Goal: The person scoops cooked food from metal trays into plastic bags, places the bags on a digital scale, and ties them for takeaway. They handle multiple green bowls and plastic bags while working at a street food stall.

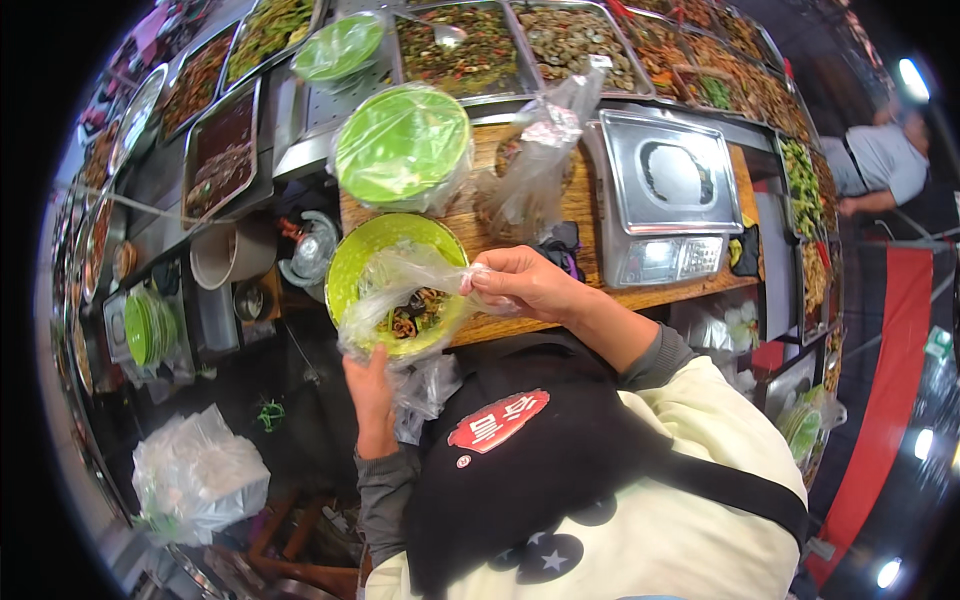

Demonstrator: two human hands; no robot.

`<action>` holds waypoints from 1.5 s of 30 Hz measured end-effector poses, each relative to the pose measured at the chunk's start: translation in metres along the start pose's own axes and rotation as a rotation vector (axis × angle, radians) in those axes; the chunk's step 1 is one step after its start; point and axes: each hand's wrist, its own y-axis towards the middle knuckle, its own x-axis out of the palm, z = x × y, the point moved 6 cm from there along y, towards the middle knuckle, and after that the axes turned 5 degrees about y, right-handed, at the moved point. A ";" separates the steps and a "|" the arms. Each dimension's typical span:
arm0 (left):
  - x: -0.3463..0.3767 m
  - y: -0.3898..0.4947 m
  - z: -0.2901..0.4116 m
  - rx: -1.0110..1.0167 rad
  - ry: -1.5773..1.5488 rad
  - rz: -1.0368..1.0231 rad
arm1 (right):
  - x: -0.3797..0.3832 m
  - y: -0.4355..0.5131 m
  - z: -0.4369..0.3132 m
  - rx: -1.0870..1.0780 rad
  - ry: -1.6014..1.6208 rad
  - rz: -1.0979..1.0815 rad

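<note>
A yellow-green bowl (350,259) lined with a clear plastic bag (401,266) sits at the left edge of the wooden board, tilted towards me. Mixed food (409,319) with dark pieces and greens lies in it. My right hand (525,281) pinches the gathered plastic between thumb and fingers at the bowl's right side. At the bowl's near rim, my left hand (373,390) grips the rim with the plastic over it; its fingers are partly hidden. Just beyond stands a stack of green plates (401,146) covered in clear plastic.
A filled, knotted plastic bag (529,180) stands beside a digital scale (664,259) with a steel tray (671,172) on top. Steel pans of food (457,49) line the far side. At left are a bucket (232,251) and a white bag bundle (201,472). Another person (881,161) stands at far right.
</note>
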 end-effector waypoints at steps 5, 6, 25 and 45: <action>-0.016 -0.023 0.049 0.026 0.097 0.045 | 0.007 -0.003 0.007 -0.034 -0.211 0.067; -0.007 -0.030 0.067 0.165 0.117 0.004 | 0.021 0.001 0.006 -0.091 -0.323 -0.025; 0.091 -0.085 0.124 0.758 0.904 -0.481 | 0.142 -0.107 -0.031 -0.793 -0.686 -0.310; 0.232 -0.200 0.051 0.164 0.511 -0.126 | -0.386 -0.363 -0.069 -0.401 -0.885 1.452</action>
